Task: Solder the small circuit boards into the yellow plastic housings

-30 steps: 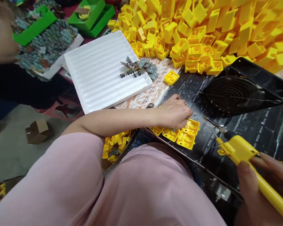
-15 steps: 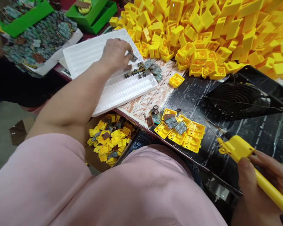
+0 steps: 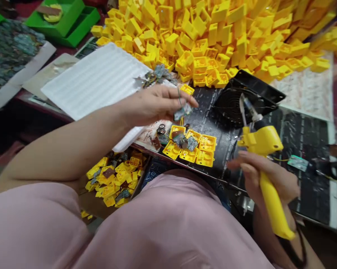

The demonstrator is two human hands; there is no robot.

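Note:
My left hand (image 3: 154, 102) pinches a small circuit board (image 3: 182, 112) with thin wires above the front of the bench. Just below it, several open yellow plastic cases (image 3: 206, 157) lie in two rows at the table edge. Grey circuit boards (image 3: 192, 143) rest on some of these cases. My right hand (image 3: 275, 183) is wrapped around the handle of a yellow soldering gun (image 3: 265, 140), whose metal tip points up and away in front of the black fan. Dark round parts (image 3: 161, 129) sit left of the cases.
A large heap of yellow cases (image 3: 199, 45) covers the back. A black fan (image 3: 232, 101) stands at centre right. White foam sheet (image 3: 95, 78), green trays (image 3: 70, 33) and a pile of boards (image 3: 14, 56) are left. Below the edge is a box of yellow parts (image 3: 115, 179).
My left hand has moved right from the foam sheet, now carrying a circuit board. My right hand has brought the soldering gun left and tilted its tip upward. The view has shifted to the right.

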